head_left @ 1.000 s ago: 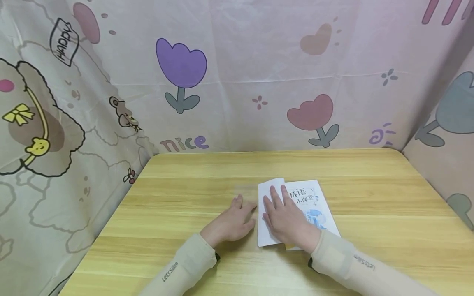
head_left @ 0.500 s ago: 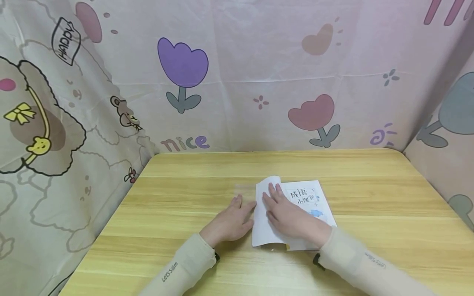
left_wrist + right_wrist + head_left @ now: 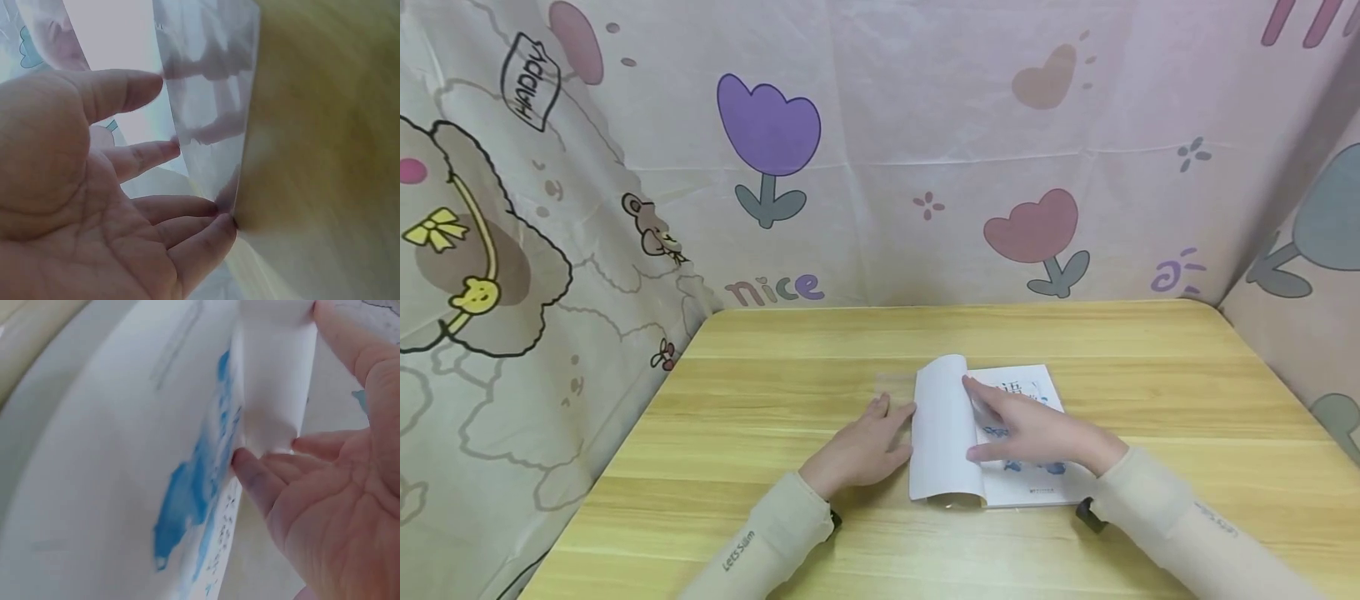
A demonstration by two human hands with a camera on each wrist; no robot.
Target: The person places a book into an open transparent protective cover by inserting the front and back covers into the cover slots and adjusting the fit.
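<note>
A book (image 3: pixel 1026 492) with a white title page, dark lettering and a blue picture lies on the table. Its front cover (image 3: pixel 942 433) curves over to the left, plain white side up. Beyond the cover's left edge shows a strip of clear plastic film (image 3: pixel 206 94), glossy in the left wrist view. My left hand (image 3: pixel 863 446) rests on the table there, with extended fingertips touching the film. Over the title page, my right hand (image 3: pixel 1037 425) has thumb and fingers spread, their tips at the cover's fold; the right wrist view shows fingertips (image 3: pixel 295 442) against the white sheet.
The wood-grain table (image 3: pixel 760 358) stretches around the book on all sides. A printed cloth (image 3: pixel 880 100) with flowers hangs behind it and along both sides. A dark band (image 3: pixel 1092 515) sits at the right wrist.
My right hand has slid rightward off the cover's flat part to its fold, uncovering the white sheet. The cover bulges more and its edge reaches slightly further left. My left hand has barely moved.
</note>
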